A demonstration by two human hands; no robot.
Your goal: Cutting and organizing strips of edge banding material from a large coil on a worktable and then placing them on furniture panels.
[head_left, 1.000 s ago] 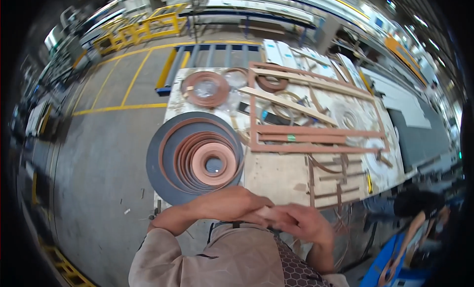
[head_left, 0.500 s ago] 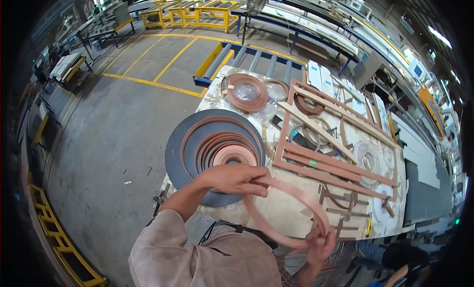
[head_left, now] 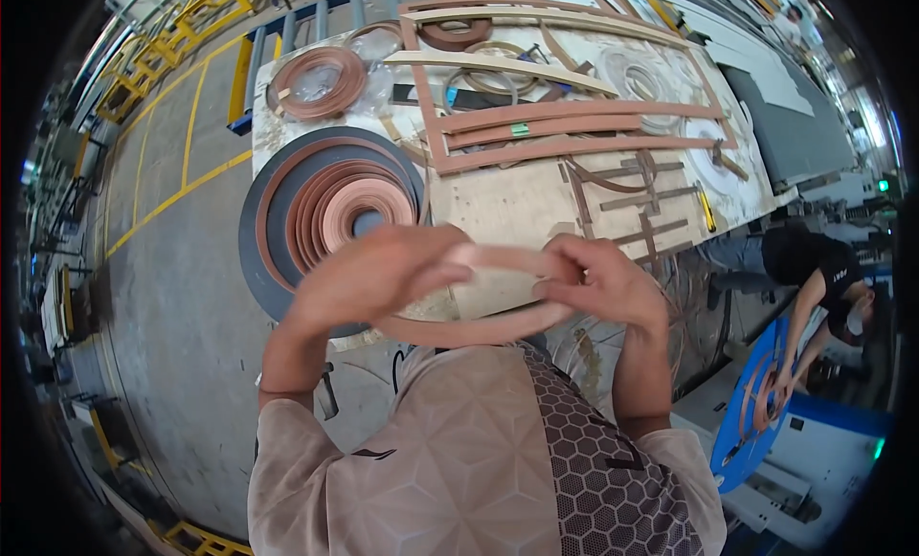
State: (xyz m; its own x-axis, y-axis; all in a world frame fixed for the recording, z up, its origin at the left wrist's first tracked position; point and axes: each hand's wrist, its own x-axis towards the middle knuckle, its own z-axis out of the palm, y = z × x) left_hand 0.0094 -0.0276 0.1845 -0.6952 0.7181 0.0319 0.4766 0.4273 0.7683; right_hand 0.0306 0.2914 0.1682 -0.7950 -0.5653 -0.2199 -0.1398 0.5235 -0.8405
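The left hand (head_left: 383,274), just below the centre of the frame, curls its thumb and fingers on a loop of pinkish-brown strip (head_left: 469,333); motion blur softens the grip, so its exact contact is hard to make out. The right hand (head_left: 608,283), right of centre, pinches the same loop between thumb and bent fingers. The loop lies at the middle of the frame, its near side bowing below both hands, in front of the person's patterned shirt (head_left: 440,432).

Left of centre, a dark grey disc (head_left: 265,231) bears nested coils (head_left: 335,207) of similar strip, partly behind the left hand. The disc sits on a worktable (head_left: 507,207). At upper left on this table is a flat coil (head_left: 349,82); across the upper middle lies a brown rectangular frame (head_left: 419,87). At the right edge, a co-worker in black (head_left: 804,255) reaches to a blue disc (head_left: 737,451).
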